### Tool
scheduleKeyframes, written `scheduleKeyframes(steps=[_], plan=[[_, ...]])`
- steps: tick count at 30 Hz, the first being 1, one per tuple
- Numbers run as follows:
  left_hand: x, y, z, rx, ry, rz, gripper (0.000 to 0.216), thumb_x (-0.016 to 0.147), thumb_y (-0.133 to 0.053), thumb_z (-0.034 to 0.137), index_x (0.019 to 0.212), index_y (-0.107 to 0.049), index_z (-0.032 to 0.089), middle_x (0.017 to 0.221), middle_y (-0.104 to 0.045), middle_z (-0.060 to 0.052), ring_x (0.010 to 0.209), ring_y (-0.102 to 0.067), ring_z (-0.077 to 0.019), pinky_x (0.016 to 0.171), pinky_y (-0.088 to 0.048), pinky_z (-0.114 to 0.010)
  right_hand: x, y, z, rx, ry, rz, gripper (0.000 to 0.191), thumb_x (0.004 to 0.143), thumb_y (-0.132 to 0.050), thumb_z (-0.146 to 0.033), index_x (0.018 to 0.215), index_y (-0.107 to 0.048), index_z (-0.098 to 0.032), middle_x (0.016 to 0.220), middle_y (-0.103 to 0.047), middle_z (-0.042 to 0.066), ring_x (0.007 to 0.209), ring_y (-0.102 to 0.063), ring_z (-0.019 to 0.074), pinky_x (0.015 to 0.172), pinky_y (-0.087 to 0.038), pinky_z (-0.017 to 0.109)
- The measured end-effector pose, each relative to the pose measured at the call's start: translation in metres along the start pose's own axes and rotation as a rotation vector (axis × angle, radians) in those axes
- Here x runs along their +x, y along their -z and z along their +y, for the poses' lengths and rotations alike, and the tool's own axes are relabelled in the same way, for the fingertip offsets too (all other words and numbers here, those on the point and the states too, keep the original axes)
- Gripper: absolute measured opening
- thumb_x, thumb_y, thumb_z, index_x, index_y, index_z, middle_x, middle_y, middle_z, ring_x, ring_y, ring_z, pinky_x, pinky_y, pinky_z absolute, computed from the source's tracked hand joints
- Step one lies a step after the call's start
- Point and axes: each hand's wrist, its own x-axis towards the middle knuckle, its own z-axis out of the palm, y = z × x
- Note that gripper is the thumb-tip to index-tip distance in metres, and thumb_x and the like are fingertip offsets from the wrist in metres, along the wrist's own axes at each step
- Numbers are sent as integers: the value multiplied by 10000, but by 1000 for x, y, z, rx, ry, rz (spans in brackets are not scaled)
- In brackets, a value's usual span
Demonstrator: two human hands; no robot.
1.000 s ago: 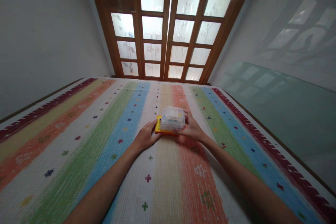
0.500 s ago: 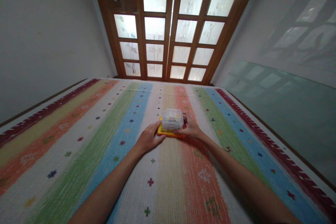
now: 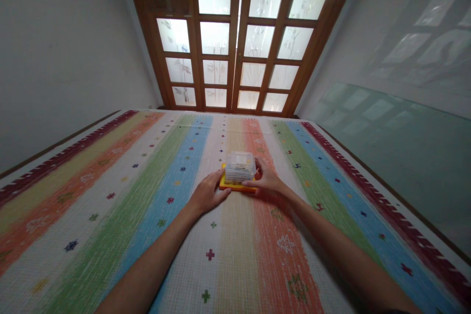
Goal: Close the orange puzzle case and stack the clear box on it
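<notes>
A clear plastic box [image 3: 240, 166] sits on top of a flat orange-yellow board [image 3: 235, 186], and the pair rests on a striped mat [image 3: 110, 216] spread over the floor, about midway between its left and right edges and nearer the far edge than the near one. The stack lies where a pale yellow stripe meets an orange one.

The left hand [image 3: 207, 195] lies low on the mat at the board's left side, fingers stretched toward its near-left corner and touching it or just short of it — which of the 2 cannot be told. It is not closed around anything. The right hand [image 3: 268, 180] is at the right side of the stack, fingers curled against the wall of the box and the edge of the board beneath; it looks like a light hold, though whether it truly grips or only steadies is hard to say.

As a judgement: the stack appears set down flat on the mat, level and not tilted, so the placing looks done. The box has its lid on and its contents show only as a blur — nothing has been taken out or laid around it.

Beyond the mat's far edge stands a wooden door [image 3: 235, 34] with frosted glass panes.
</notes>
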Motion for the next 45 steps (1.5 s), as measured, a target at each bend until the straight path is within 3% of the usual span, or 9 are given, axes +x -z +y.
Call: scheduleKeyframes(steps=[4, 10, 16, 21, 28, 32, 38, 45], plan=[[0, 0, 0, 1, 0, -3, 608, 864, -647, 365, 1415, -454, 194, 1324, -628, -143, 1207, -608, -281, 1033, -495, -468, 2, 10, -1, -67, -6, 13, 794, 681, -819, -477, 1352, -494, -207, 1135, -635, 79, 825, -584, 178, 756, -493, 325], [1, 2, 1, 2, 0, -16, 597, 871, -638, 369, 1410, -454, 188, 1322, -628, -145, 1217, -602, -282, 1041, -490, -470, 3, 16, 1, -119, -63, -5, 655, 695, -799, -495, 1233, -590, -185, 864, -603, 11, 709, -539, 153, 645, -430, 278], [1, 1, 0, 3, 1, -15, 597, 868, -641, 367, 1406, -455, 184, 1323, -625, -147, 1225, -596, -285, 1036, -493, -469, 2, 15, -2, -126, -68, 13, 616, 689, -804, -495, 1188, -618, -186, 861, -600, 13, 680, -517, 141, 633, -430, 274], [0, 0, -2, 2, 3, -15, 591, 872, -639, 375, 1400, -459, 180, 1323, -626, -146, 1229, -594, -283, 1043, -488, -463, 1, 16, -2, -117, -45, 12, 707, 683, -811, -499, 1276, -579, -192, 1036, -644, 67, 793, -565, 173, 703, -479, 304], [0, 0, -1, -19, 10, -15, 607, 863, -644, 368, 1407, -451, 181, 1324, -624, -153, 1223, -596, -289, 1034, -489, -473, -10, 11, 6, 24, 20, -102, 1090, 537, -909, -438, 1473, -390, -230, 1353, -553, 127, 1177, -563, 282, 1027, -449, 453], [0, 0, 0, -36, 10, -6, 637, 860, -647, 363, 1431, -422, 194, 1350, -605, -154, 1226, -595, -289, 1041, -480, -478, -16, 1, 13, 119, 27, -122, 1094, 535, -911, -391, 1478, -377, -240, 1383, -550, 127, 1246, -545, 310, 1067, -434, 479], [0, 0, 1, -18, 32, -13, 657, 859, -642, 366, 1440, -400, 178, 1377, -583, -169, 1251, -580, -295, 1054, -473, -482, -18, -2, 25, 42, 17, -57, 1112, 561, -887, -362, 1510, -320, -237, 1404, -538, 133, 1265, -538, 314, 1075, -425, 495], [-2, -3, -1, 65, 26, 16, 676, 838, -633, 385, 1428, -413, 140, 1405, -561, -184, 1284, -558, -305, 1093, -454, -487, -23, 2, 27, -12, 25, -29, 1008, 580, -873, -373, 1450, -388, -218, 1375, -564, 137, 1246, -555, 296, 1064, -431, 477]])
